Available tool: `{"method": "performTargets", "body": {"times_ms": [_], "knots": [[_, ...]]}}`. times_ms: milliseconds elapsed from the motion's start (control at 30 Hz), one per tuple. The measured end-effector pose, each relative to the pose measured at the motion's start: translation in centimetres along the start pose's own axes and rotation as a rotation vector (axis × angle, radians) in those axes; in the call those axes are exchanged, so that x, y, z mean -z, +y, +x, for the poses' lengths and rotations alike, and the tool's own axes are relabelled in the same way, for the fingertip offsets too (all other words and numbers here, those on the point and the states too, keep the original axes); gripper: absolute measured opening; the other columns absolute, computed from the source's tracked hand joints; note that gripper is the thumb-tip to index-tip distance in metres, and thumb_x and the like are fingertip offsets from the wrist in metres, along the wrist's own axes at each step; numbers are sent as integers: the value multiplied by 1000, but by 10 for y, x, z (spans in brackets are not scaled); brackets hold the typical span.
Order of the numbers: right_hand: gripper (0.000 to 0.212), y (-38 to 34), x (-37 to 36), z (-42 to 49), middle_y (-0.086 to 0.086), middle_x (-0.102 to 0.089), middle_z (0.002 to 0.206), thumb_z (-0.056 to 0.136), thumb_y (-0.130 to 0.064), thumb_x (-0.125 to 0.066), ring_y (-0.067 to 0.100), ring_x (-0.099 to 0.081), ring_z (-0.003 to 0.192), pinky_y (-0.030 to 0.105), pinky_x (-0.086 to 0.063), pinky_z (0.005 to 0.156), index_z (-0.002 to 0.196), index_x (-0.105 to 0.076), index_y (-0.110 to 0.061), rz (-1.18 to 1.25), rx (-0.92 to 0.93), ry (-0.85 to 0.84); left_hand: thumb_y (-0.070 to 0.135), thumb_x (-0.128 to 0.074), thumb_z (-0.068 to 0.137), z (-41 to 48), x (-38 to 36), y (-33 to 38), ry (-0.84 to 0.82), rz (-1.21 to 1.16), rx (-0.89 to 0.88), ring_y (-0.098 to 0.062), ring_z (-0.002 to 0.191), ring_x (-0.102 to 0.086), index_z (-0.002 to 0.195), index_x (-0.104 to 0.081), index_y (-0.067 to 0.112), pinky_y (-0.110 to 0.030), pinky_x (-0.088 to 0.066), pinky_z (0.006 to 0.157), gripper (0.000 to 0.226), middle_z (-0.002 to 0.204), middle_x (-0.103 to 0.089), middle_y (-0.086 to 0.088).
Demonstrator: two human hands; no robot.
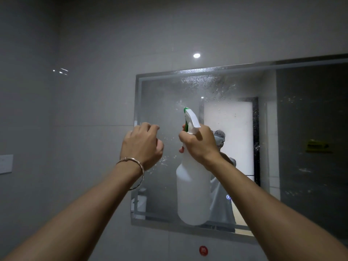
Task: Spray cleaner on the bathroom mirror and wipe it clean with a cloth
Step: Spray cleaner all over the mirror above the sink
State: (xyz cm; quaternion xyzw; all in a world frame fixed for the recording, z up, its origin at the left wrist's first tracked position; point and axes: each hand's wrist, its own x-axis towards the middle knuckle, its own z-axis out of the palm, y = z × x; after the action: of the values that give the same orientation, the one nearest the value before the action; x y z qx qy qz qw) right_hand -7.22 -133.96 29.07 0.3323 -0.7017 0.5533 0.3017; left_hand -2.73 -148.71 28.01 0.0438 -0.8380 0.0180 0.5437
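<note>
A wide wall mirror (301,129) hangs ahead, speckled with white spray droplets along its upper part and down its left side. My right hand (199,146) grips the neck of a white spray bottle (194,194), fingers on its green trigger, nozzle pointing up and left at the glass. My left hand (143,144) is raised beside it at the mirror's left edge, fingers curled, with nothing visible in it; a thin bangle circles that wrist. No cloth is in view.
Grey tiled wall (75,110) surrounds the mirror. A white switch plate (5,164) sits on the left wall. A red round sticker (203,250) is below the mirror. The mirror reflects a bright doorway and a person.
</note>
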Motion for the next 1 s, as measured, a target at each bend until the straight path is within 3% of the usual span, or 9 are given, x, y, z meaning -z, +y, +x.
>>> {"method": "performTargets", "body": {"times_ms": [100,200,300,433,567,767,867,1000], "knots": [[24,4,10,-5,16,-66,61,70,-19,-55,10,-63,45,37,-54,53,73,-60,4,-69,21,16,29,-45,89,1,-5,12,-12,-20,-28,-23,102,-52,128,-48,16,-34,-44,85,42,122,-54,-8],[18,7,24,-6,16,-66,67,77,-15,-60,0,-56,42,18,-45,42,78,-61,4,-118,37,61,29,-44,89,3,-9,24,-24,-35,-48,-23,103,-51,130,-47,16,-34,-44,86,43,122,-53,-8],[19,9,41,-4,4,-66,68,70,-25,-55,1,-61,45,23,-50,51,79,-59,-8,-142,21,99,28,-45,89,8,-12,37,-26,-69,-61,-24,105,-51,131,-46,16,-35,-45,88,43,123,-53,-8],[13,15,67,0,7,-65,64,73,-17,-58,11,-64,48,29,-51,55,78,-57,-5,-166,3,166,30,-45,89,14,-21,57,-26,-114,-89,-24,106,-51,130,-47,18,-37,-46,89,43,125,-53,-8],[18,26,88,-1,4,-65,65,69,-26,-58,23,-67,60,41,-57,58,76,-59,-9,-245,-8,186,31,-45,90,17,-25,78,-25,-157,-126,-24,106,-51,129,-48,18,-37,-45,89,41,125,-52,-8],[15,33,118,-8,-3,-56,68,65,-33,-56,26,-63,66,38,-53,58,68,-48,-21,-460,-23,212,31,-43,90,18,-28,107,-15,-199,-167,-22,104,-52,126,-49,18,-33,-44,86,39,122,-54,-6],[16,29,136,-10,-1,-54,66,62,-33,-50,30,-66,68,44,-54,60,66,-46,-19,-450,-11,232,33,-43,88,22,-31,119,-10,-214,-185,-24,105,-52,126,-50,19,-36,-46,85,41,121,-54,-6],[18,24,156,-8,-1,-55,65,61,-34,-51,30,-67,69,41,-54,61,68,-49,-18,-450,-13,259,38,-31,82,26,-34,137,-36,-228,-206,-26,106,-52,124,-51,19,-36,-46,85,50,121,-54,-6]]}}
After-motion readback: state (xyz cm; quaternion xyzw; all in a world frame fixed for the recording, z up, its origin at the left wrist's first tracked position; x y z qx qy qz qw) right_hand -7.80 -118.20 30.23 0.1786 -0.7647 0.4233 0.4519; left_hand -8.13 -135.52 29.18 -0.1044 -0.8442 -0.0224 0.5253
